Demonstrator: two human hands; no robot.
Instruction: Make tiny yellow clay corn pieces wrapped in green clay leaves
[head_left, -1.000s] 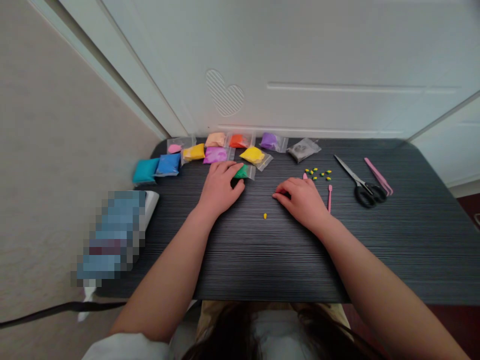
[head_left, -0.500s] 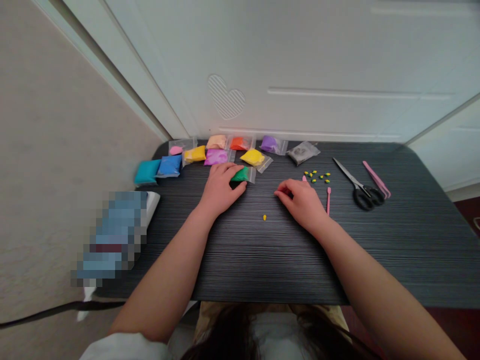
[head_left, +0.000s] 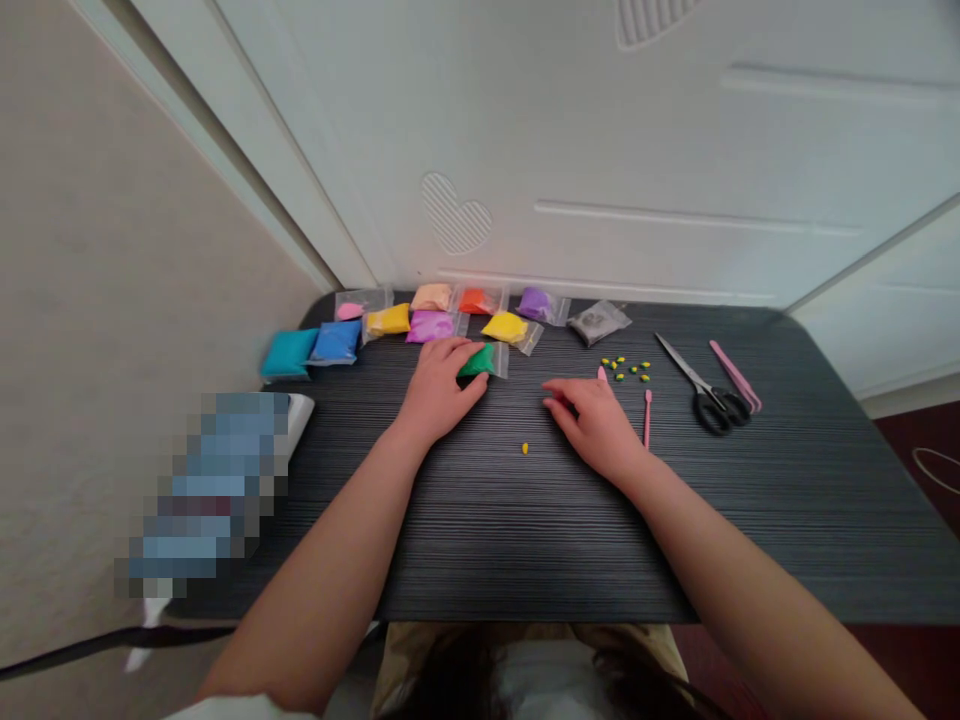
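Note:
My left hand (head_left: 441,390) grips a small clear zip bag of green clay (head_left: 478,360), with the thumb at its near side and the fingers over its left end. Palm down over the table, my right hand (head_left: 592,415) has its thumb and forefinger a little apart and nothing between them. A tiny yellow piece of clay (head_left: 525,448) lies on the tabletop between the two hands, touched by neither. Just beyond my right hand are several tiny yellow-and-green clay pieces (head_left: 619,377). The tip of a pink tool (head_left: 601,374) shows behind that hand, the rest hidden.
Bags of coloured clay line the dark table's (head_left: 480,560) back edge, among them a yellow one (head_left: 505,327) and a grey one (head_left: 600,322). A thin pink tool (head_left: 647,415), scissors (head_left: 705,388) and pink tweezers (head_left: 735,376) lie right. A blurred-out package (head_left: 202,480) is at left.
The view has shifted slightly, so everything sits a bit lower. My right thumb and forefinger have parted a little. My left hand stays on the green clay bag.

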